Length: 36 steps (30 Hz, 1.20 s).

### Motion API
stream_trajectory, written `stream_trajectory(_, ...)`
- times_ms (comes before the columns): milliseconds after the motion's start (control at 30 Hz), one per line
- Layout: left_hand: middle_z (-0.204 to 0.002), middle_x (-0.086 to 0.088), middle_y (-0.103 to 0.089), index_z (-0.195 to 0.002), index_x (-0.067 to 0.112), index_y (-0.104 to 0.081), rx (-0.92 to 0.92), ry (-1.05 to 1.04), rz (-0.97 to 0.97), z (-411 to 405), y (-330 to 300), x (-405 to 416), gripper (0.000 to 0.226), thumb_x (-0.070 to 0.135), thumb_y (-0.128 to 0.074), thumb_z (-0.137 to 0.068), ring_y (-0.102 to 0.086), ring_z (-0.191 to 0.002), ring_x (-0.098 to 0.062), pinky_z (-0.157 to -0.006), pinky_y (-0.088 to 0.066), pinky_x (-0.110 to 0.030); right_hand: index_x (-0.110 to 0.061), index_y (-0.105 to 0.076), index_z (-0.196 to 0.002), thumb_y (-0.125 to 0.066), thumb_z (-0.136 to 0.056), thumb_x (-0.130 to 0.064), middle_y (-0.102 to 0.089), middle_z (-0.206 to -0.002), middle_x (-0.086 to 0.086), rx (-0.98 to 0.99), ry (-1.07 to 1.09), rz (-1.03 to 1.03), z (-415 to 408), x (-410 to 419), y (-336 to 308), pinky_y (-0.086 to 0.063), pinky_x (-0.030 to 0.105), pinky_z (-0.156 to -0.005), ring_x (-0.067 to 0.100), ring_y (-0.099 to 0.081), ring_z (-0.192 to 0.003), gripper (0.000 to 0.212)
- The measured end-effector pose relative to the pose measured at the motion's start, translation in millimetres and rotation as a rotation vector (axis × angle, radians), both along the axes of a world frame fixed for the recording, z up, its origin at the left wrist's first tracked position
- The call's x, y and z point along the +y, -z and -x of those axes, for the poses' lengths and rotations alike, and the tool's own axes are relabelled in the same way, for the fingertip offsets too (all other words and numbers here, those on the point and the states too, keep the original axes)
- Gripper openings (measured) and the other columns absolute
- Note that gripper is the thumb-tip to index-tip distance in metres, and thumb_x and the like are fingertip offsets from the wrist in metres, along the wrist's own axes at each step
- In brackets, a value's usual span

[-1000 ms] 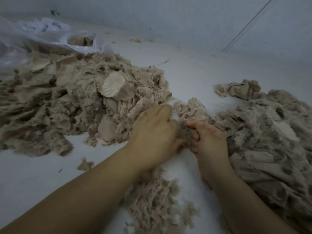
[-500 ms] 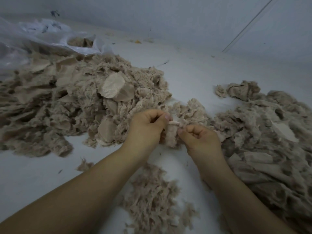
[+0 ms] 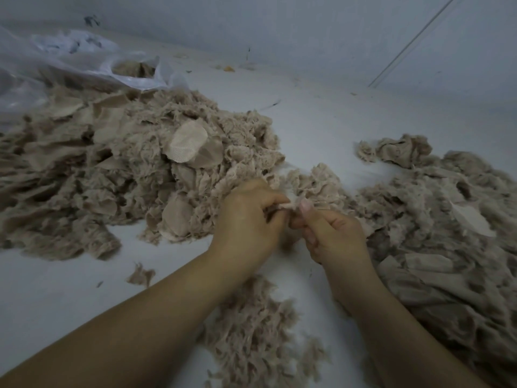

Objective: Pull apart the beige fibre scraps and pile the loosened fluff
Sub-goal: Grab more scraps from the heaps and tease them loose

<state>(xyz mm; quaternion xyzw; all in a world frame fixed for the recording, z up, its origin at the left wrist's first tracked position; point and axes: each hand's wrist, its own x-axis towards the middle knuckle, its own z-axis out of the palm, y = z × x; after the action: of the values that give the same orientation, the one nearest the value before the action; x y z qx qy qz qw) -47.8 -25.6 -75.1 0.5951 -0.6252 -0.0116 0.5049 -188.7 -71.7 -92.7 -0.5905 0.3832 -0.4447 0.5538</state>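
Between your two hands, just above the bench [image 3: 56, 289], sits one small beige scrap [image 3: 285, 206]. Your left hand [image 3: 246, 225] pinches its left edge between thumb and curled fingers; your right hand [image 3: 333, 233] pinches the right edge, thumb tip uppermost. Both hands are clenched on the same piece, almost touching.

Judged from its look, the scrap is very light, soft and limp, with a flat woven backing and a loose fibrous face. It should offer no stiffness and little slip, and it should tear or shed easily. Take hold at opposite edges, close to the line where you want it to part, with the fingertips only; a wide grip would merely stretch it.

Compared with half a second ago, your hands have closed nearer together and sit slightly lower, and less of the scrap shows between them. One second ago your left hand lay flatter against the pile on the left, reaching for a piece.

Outward from the hands: the large heap [image 3: 117, 180] of scraps lies to the left, several smooth oval backings showing on its slope. A second heap [image 3: 436, 225] spreads to the right and toward you. Loosened fluff [image 3: 251, 326] lies on the bench beneath your forearms. A clear plastic bag [image 3: 70, 68] rests behind the left heap, against the wall.
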Motion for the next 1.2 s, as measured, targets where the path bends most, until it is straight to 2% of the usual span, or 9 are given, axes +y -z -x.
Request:
stream_trajectory(133, -0.075, 0.002, -0.054, -0.078, 0.009, -0.071, -0.166, 0.256, -0.012, 7, 0, 7, 0.017, 0.020, -0.059, -0.085, -0.050, -0.069, -0.011, -0.062, -0.046, -0.030, -0.017, -0.065, -0.053, -0.064, -0.093, -0.030, -0.054, -0.049, 0.001, -0.116, -0.068, -0.040, 0, 1, 0, -0.041, 0.020, -0.047, 0.010, -0.048, -0.044, 0.043)
stream_trajectory(333, -0.101, 0.008, -0.060, -0.119, 0.018, -0.064, 0.264, 0.199, -0.295, -2, -14, 2, 0.027, 0.018, -0.064, -0.092, -0.054, -0.060, -0.012, -0.057, -0.043, -0.020, -0.002, -0.066, -0.063, -0.063, -0.095, -0.027, -0.057, -0.057, 0.023, -0.063, -0.106, 0.002, 2, 2, -2, -0.047, 0.035, -0.055, 0.028, -0.052, -0.053, 0.041)
stream_trajectory(467, -0.053, 0.002, -0.060, -0.082, 0.023, -0.073, 0.548, 0.316, -0.418, -6, -9, 2, 0.022, 0.005, -0.064, -0.091, -0.048, -0.037, -0.009, -0.036, -0.036, -0.017, 0.016, -0.063, -0.087, -0.063, -0.089, -0.044, -0.058, -0.079, 0.043, -0.056, -0.126, 0.033, 3, 4, -4, -0.053, 0.056, -0.063, 0.054, -0.054, -0.067, 0.060)
stream_trajectory(600, -0.047, -0.013, -0.056, -0.080, 0.003, -0.063, 0.699, 0.203, -0.315, -8, -5, -2, 0.013, 0.001, -0.061, -0.092, -0.047, -0.034, -0.019, -0.034, -0.037, -0.022, 0.012, -0.068, -0.086, -0.065, -0.089, -0.029, -0.062, -0.054, -0.004, -0.075, -0.166, 0.063, 6, 3, -5, -0.042, 0.014, -0.046, 0.002, -0.051, -0.043, 0.041)
stream_trajectory(800, -0.059, -0.014, -0.058, -0.093, 0.009, -0.062, 0.860, 0.363, -0.468, -8, -7, -1, 0.005, 0.012, -0.060, -0.095, -0.045, -0.036, -0.018, -0.034, -0.030, -0.019, 0.010, -0.069, -0.094, -0.057, -0.097, -0.016, -0.072, -0.077, 0.021, -0.118, -0.204, -0.040, 4, 3, -3, -0.052, 0.022, -0.056, 0.022, -0.069, -0.066, 0.028)
stream_trajectory(900, -0.053, -0.012, -0.055, -0.077, 0.009, -0.065, 0.900, 0.333, -0.410, -5, -6, -3, 0.018, 0.006, -0.060, -0.094, -0.042, -0.033, -0.013, -0.035, -0.032, -0.016, -0.009, -0.072, -0.068, -0.052, -0.100, -0.012, -0.064, -0.056, 0.002, -0.111, -0.135, -0.050, 3, 1, -2, -0.045, 0.016, -0.048, 0.007, -0.058, -0.049, 0.038)
stream_trajectory(1000, -0.052, -0.017, -0.054, -0.074, 0.008, -0.066, 0.852, 0.232, -0.294, -3, -2, -3, 0.022, 0.005, -0.060, -0.094, -0.044, -0.032, -0.017, -0.032, -0.031, -0.018, -0.021, -0.058, -0.040, -0.050, -0.101, -0.008, -0.045, -0.042, -0.012, -0.113, -0.077, -0.062, -1, 3, -3, -0.034, 0.010, -0.040, -0.001, -0.039, -0.036, 0.063)
stream_trajectory(1133, -0.056, -0.003, -0.059, -0.073, 0.013, -0.064, 0.802, 0.160, -0.219, -7, 1, -7, 0.026, 0.007, -0.056, -0.097, -0.049, -0.035, -0.017, -0.033, -0.035, -0.021, -0.017, -0.051, -0.050, -0.048, -0.103, -0.011, -0.040, -0.041, -0.009, -0.267, 0.076, -0.231, 0, -4, -6, -0.028, 0.014, -0.033, 0.001, -0.034, -0.032, 0.053)
stream_trajectory(1200, -0.062, 0.001, -0.063, -0.076, 0.012, -0.068, 0.402, 0.151, -0.239, -10, 2, -9, 0.021, 0.008, -0.058, -0.094, -0.055, -0.043, -0.014, -0.043, -0.044, -0.027, -0.015, -0.040, -0.059, -0.050, -0.103, -0.015, -0.035, -0.043, -0.006, -0.300, 0.130, -0.278, 1, -9, -3, -0.025, 0.015, -0.033, 0.003, -0.029, -0.032, 0.044)
